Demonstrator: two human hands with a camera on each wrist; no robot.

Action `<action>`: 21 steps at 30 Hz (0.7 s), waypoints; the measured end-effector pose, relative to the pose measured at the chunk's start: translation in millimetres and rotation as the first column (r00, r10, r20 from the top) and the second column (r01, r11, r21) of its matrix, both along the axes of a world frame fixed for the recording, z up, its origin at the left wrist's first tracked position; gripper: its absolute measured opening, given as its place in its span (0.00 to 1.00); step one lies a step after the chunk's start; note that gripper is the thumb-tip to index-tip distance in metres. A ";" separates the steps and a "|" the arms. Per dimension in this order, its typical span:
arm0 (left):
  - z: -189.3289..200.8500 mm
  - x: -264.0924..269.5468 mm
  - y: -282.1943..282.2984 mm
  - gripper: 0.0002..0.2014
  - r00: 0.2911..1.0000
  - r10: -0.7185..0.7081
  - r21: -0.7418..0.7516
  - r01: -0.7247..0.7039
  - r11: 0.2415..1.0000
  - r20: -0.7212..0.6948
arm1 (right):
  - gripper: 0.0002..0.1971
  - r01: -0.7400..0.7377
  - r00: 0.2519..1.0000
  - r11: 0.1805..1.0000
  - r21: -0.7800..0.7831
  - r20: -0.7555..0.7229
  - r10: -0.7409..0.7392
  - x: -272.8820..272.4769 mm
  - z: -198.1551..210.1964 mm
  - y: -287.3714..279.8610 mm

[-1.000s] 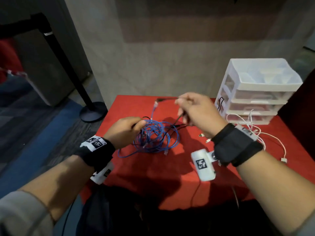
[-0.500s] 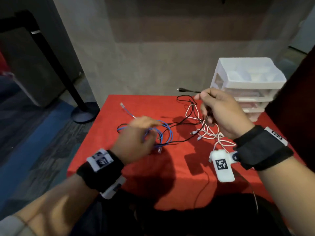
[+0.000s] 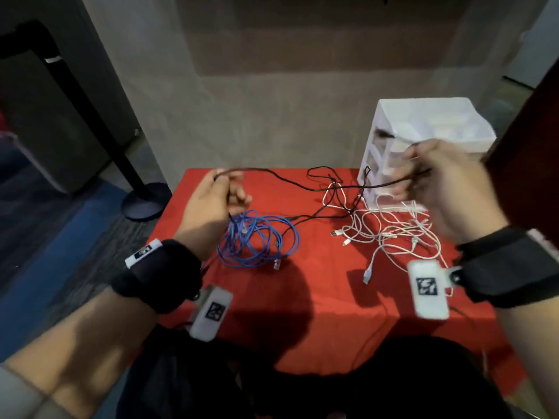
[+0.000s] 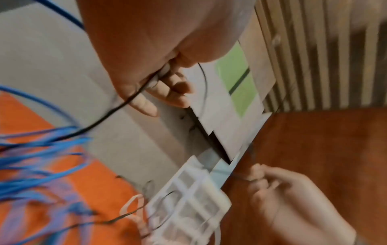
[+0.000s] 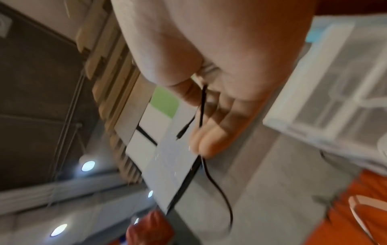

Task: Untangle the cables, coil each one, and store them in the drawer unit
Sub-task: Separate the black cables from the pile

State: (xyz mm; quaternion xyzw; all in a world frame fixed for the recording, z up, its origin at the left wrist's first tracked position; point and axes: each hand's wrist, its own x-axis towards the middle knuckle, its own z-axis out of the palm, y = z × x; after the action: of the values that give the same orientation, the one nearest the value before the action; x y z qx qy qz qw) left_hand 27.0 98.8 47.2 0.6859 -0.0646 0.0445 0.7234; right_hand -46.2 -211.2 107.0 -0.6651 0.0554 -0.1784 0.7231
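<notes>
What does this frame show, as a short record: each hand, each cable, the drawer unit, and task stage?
left hand: pinches black cable, raised
right hand: grips the same cable near its plug end
black cable: stretched between the hands, rest trails on the red table through the white cables
blue cable: loose coil on the table
white cables: tangled beside the drawer unit
stage: untangling; nothing seen stored
</notes>
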 end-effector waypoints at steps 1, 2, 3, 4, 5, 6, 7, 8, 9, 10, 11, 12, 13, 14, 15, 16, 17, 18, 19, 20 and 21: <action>18.3 -3.0 -9.6 0.14 0.999 0.003 -0.107 -0.006 0.994 -0.033 | 0.11 -0.090 0.996 0.996 -0.011 -0.012 0.090 -2.6 -8.6 16.0; 35.7 -7.8 -19.2 0.14 0.998 -0.018 -0.211 0.006 0.977 -0.057 | 0.09 -0.172 0.985 0.985 -0.031 -0.017 0.172 -5.0 -18.3 33.4; 50.1 -14.1 -29.1 0.14 0.996 -0.060 -0.302 0.035 0.953 -0.072 | 0.07 -0.241 0.971 0.967 -0.080 -0.014 0.241 -7.4 -27.6 50.1; 60.9 -21.7 -38.9 0.13 0.990 -0.116 -0.375 0.076 0.924 -0.086 | 0.04 -0.293 0.955 0.945 -0.147 -0.004 0.295 -10.1 -36.1 67.1; 69.0 -30.5 -48.0 0.13 0.979 -0.180 -0.425 0.123 0.897 -0.096 | 0.06 -0.316 0.945 0.921 -0.229 0.011 0.327 -11.0 -45.6 81.8; 73.9 -38.7 -55.9 0.13 0.966 -0.239 -0.454 0.169 0.875 -0.102 | 0.09 -0.336 0.933 0.896 -0.292 0.029 0.359 -11.6 -53.9 94.7; 76.8 -45.8 -62.7 0.13 0.951 -0.291 -0.467 0.211 0.859 -0.106 | 0.09 -0.346 0.925 0.876 -0.336 0.032 0.378 -11.7 -60.7 105.4; 77.4 -50.2 -67.0 0.14 0.940 -0.326 -0.468 0.242 0.850 -0.106 | 0.04 -0.351 0.919 0.855 -0.382 0.034 0.393 -10.7 -65.1 113.4; 77.4 -52.3 -69.2 0.14 0.932 -0.347 -0.465 0.263 0.845 -0.103 | 0.06 -0.337 0.923 0.838 -0.430 0.027 0.385 -9.6 -66.2 118.4; 77.3 -52.0 -69.7 0.14 0.934 -0.344 -0.446 0.268 0.854 -0.098 | 0.10 -0.325 0.929 0.825 -0.462 0.010 0.371 -7.5 -66.9 119.6; 76.2 -49.7 -67.7 0.13 0.944 -0.318 -0.411 0.258 0.874 -0.085 | 0.12 -0.324 0.934 0.835 -0.445 -0.011 0.356 -6.2 -64.5 119.3; 73.4 -45.0 -63.4 0.12 0.960 -0.273 -0.359 0.233 0.904 -0.066 | 0.12 -0.312 0.942 0.857 -0.410 -0.017 0.335 -3.8 -61.7 115.6; 68.2 -39.9 -58.2 0.11 0.976 -0.214 -0.292 0.194 0.937 -0.041 | 0.13 -0.279 0.954 0.881 -0.382 -0.006 0.300 -1.8 -55.9 109.1; 59.0 -33.8 -51.6 0.09 0.989 -0.150 -0.203 0.144 0.969 -0.017 | 0.14 -0.227 0.969 0.901 -0.369 0.010 0.248 1.8 -49.6 101.1; 45.4 -27.4 -44.4 0.09 0.995 -0.095 -0.095 0.095 0.991 0.005 | 0.14 -0.170 0.981 0.915 -0.366 0.030 0.194 6.4 -42.7 91.1; 27.3 -22.2 -36.4 0.10 0.998 -0.057 0.039 0.056 0.998 0.032 | 0.14 -0.114 0.988 0.925 -0.362 0.054 0.143 11.3 -34.0 80.7; 5.6 -17.2 -26.9 0.14 0.997 -0.030 0.200 0.016 0.980 0.069 | 0.14 -0.074 0.992 0.931 -0.357 0.072 0.106 16.4 -24.8 70.9; -17.1 -12.6 -16.0 0.17 0.991 -0.008 0.389 -0.044 0.920 0.130 | 0.14 -0.048 0.994 0.934 -0.353 0.079 0.081 22.8 -15.8 61.7; -39.6 -8.2 -4.9 0.20 0.981 -0.013 0.587 -0.106 0.803 0.194 | 0.14 -0.034 0.995 0.932 -0.360 0.078 0.066 29.5 -6.8 53.4; -59.4 -4.7 5.4 0.23 0.970 -0.041 0.751 -0.159 0.640 0.240 | 0.14 -0.022 0.995 0.926 -0.377 0.077 0.056 37.0 0.9 46.1; -74.5 -3.0 14.3 0.26 0.965 -0.067 0.854 -0.190 0.485 0.253 | 0.14 -0.012 0.996 0.915 -0.402 0.079 0.047 44.7 7.8 40.6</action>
State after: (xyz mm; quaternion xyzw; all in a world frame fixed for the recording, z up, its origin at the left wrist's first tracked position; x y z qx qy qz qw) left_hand 24.0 113.1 -27.3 0.9476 -0.1444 0.1183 0.2594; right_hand -1.5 -170.7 114.8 -0.7916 -0.0239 -0.2036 0.5756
